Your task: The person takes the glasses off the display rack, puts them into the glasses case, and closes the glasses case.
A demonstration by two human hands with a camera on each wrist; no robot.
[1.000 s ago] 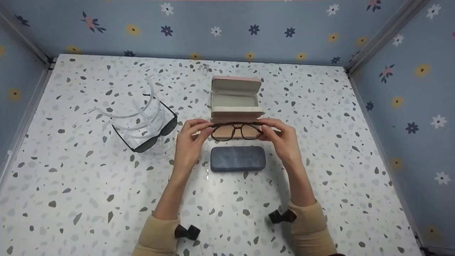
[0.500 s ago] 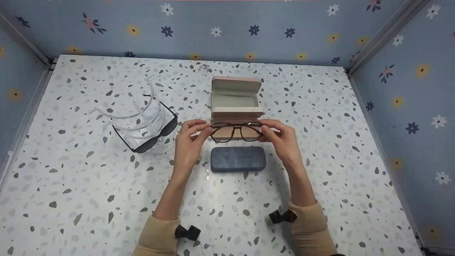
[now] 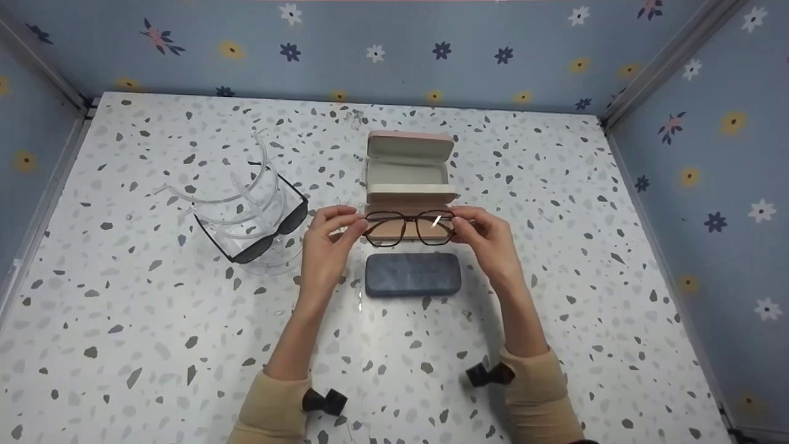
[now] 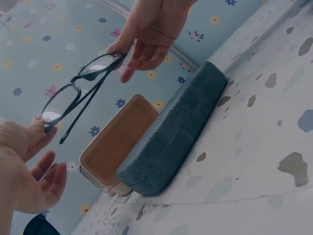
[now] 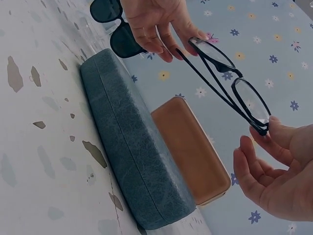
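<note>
Dark-framed eyeglasses (image 3: 410, 218) with clear lenses are held up between both hands, their temples folded behind the lenses. My left hand (image 3: 330, 246) pinches the left end of the frame between thumb and fingers. At the other end, my right hand (image 3: 490, 243) pinches the frame the same way. Both wrist views show the glasses (image 4: 78, 90) raised above the cases. Just below them in the head view lies a closed blue glasses case (image 3: 413, 275). Behind the glasses stands an open case (image 3: 410, 139) with a pale lining and a tan outside.
Black sunglasses (image 3: 254, 250) lie on the left of the speckled table (image 3: 185, 320), overlapped by a clear plastic stand (image 3: 237, 200) with curved arms. Flower-patterned panels (image 3: 400, 74) rise at the back and both sides.
The glasses have tilted so the lenses face the head camera more fully, and a bright glint shows on the right lens. The hands keep nearly the same place; the cases have not moved.
</note>
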